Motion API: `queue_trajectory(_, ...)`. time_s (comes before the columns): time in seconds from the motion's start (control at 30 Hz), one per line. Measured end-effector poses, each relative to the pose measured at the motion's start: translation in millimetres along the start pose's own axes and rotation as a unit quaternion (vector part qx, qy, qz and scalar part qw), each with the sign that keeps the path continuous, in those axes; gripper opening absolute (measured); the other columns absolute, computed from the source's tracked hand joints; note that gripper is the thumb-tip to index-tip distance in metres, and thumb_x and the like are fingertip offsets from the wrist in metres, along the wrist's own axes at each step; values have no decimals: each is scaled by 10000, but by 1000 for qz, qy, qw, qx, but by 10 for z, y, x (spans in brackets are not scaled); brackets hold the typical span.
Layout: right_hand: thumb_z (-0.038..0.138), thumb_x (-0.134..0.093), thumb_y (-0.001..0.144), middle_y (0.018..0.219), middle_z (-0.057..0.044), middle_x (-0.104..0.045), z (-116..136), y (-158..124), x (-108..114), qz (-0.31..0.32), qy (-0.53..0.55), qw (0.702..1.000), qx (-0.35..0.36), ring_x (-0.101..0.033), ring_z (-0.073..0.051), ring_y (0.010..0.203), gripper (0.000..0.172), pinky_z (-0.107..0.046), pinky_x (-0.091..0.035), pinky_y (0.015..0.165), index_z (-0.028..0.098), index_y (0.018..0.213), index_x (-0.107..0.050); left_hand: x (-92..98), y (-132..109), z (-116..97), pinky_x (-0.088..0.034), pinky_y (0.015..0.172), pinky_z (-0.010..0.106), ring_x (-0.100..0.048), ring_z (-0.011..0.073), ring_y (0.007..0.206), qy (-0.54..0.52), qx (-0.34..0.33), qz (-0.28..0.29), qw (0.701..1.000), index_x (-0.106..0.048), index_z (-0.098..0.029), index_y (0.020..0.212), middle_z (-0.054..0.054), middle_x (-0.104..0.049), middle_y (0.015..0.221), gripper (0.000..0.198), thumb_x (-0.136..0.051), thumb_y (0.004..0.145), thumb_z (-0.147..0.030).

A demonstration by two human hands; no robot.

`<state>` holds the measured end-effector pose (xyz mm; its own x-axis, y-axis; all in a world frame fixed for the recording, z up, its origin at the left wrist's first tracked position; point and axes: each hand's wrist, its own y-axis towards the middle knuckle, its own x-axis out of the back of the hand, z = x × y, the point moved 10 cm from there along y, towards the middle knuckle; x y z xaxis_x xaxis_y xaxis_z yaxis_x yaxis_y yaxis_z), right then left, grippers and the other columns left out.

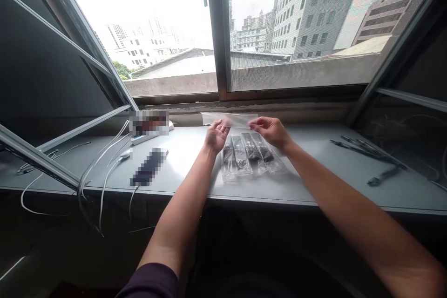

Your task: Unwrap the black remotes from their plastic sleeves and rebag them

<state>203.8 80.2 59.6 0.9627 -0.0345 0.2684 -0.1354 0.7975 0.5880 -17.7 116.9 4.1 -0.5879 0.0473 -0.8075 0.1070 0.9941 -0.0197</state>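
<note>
Between my hands, just above the desk, is a translucent plastic bag point(237, 120). My left hand point(216, 136) has its palm turned up, thumb and fingers closed on the bag's left part. At the bag's right end, my right hand point(270, 129) pinches the edge between thumb and fingers. Whether anything is inside the bag I cannot tell. Below it, on the desk, several dark items in clear plastic bags point(246, 154) lie side by side; glare and the wrapping hide what they are.
The white desk point(195, 181) runs below a window. On the left are a white power strip point(148, 137), white cables point(104, 167) and a pixelated phone-like object point(148, 167). A bundle of dark cables point(370, 151) lies on the right. Metal frame bars point(70, 135) stand at the left.
</note>
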Motion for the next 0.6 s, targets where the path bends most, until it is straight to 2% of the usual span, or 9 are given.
queue_trajectory(0.07, 554, -823, 942, 1029, -84, -854, 114, -13, 83, -36, -25, 998, 35, -790, -279, 921, 340, -458, -654, 931, 240, 1057, -884, -59, -61, 105, -595, 1163, 417, -617, 309, 1499, -13, 61, 10, 998, -313, -256, 1764, 192, -501, 1714, 863, -735, 1023, -388)
queue_trajectory(0.13, 497, -778, 993, 1096, -92, -844, 273, -45, 103, -47, -79, 991, 95, -775, -293, 1007, 288, -479, -635, 998, 257, 1101, -895, -187, -152, 218, -603, 1159, 479, -621, 369, 1491, 1, 119, 54, 991, -280, -179, 1772, 268, -498, 1693, 949, -733, 1017, -534)
queue_trajectory(0.23, 388, -704, 1053, 1196, -88, -828, 420, -99, -20, -8, -136, 977, 164, -738, -307, 1138, 244, -517, -601, 1086, 308, 1187, -892, -309, -236, 342, -597, 1166, 517, -733, 385, 1336, 72, 153, 118, 979, -524, -85, 1624, 306, -693, 1446, 759, -743, 1027, -498)
queue_trajectory(0.3, 348, -677, 1069, 1234, -75, -820, 447, -127, -129, 25, -153, 970, 187, -722, -311, 1176, 256, -538, -599, 1102, 347, 1222, -882, -295, -200, 370, -596, 1167, 516, -795, 344, 1199, 132, 134, 136, 973, -696, -99, 1435, 251, -781, 1279, 519, -797, 1000, -364)
queue_trajectory(0.4, 318, -669, 1068, 1364, -74, -778, 477, -154, -211, 38, -175, 963, 201, -687, -329, 1276, 315, -579, -577, 1155, 367, 1327, -841, -164, -46, 327, -623, 1109, 426, -815, 260, 1067, 198, 75, 117, 970, -806, -128, 1195, 162, -828, 1167, 272, -828, 930, -188)
queue_trajectory(0.5, 291, -677, 1059, 1464, -82, -730, 536, -172, -191, 15, -189, 961, 203, -645, -346, 1369, 392, -608, -529, 1224, 355, 1429, -787, -12, 100, 220, -637, 1042, 386, -808, 251, 1084, 200, 21, 68, 977, -818, -137, 1112, 143, -843, 1139, 191, -818, 941, -221)
queue_trajectory(0.6, 269, -675, 1058, 1414, -72, -763, 585, -195, -204, 19, -183, 960, 213, -658, -352, 1344, 383, -611, -530, 1221, 360, 1409, -796, 65, 153, 131, -642, 1018, 375, -810, 235, 1042, 181, -11, 33, 983, -813, -139, 1071, 139, -849, 1107, 155, -802, 968, -255)
